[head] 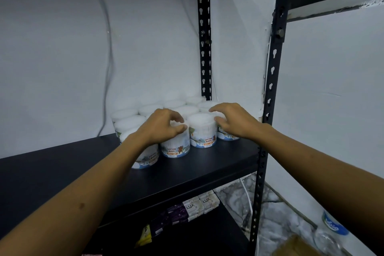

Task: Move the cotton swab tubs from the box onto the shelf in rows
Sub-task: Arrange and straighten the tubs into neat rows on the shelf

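Hands seemingly atop shelved tubs

Under the fingers the cotton swab tubs look like clear, smooth plastic with glossy printed paper labels. The shelf below them is matt black board; its uprights beside the fingers are black-painted punched metal.

Dim bluish light, blown-out white tub lids, wide-angle bending at edges.
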The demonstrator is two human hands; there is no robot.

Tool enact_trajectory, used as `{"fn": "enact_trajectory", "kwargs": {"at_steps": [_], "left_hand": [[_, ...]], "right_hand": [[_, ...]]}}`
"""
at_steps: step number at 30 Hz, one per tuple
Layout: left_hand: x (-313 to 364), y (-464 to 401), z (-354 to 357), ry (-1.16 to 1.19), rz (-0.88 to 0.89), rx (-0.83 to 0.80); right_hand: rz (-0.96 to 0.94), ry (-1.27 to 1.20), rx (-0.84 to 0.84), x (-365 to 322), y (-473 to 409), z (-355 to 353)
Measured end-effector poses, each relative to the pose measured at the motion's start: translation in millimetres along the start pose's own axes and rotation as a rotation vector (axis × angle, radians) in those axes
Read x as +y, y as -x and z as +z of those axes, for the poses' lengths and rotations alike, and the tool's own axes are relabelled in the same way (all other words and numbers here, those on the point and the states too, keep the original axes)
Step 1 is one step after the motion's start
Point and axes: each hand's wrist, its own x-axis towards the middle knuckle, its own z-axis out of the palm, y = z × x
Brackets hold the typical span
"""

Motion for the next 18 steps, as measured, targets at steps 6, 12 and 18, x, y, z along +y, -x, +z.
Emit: {"fn": "enact_trajectory", "kwargs": {"at_steps": [6,12,18], "left_hand": [[-8,11,-4,-0.008,-0.028,-0.035],[-5,10,-2,-0.022,-0.021,-0.021],[-4,10,0,-0.054,-0.02,-0.02]], "right_hand": [[-0.057,-0.006,-0.098,-12,-5,9],[-0.05,-0.008,-0.086,-13,-3,7],[-0.049,0.005,-0.08,-15,-3,6]]}}
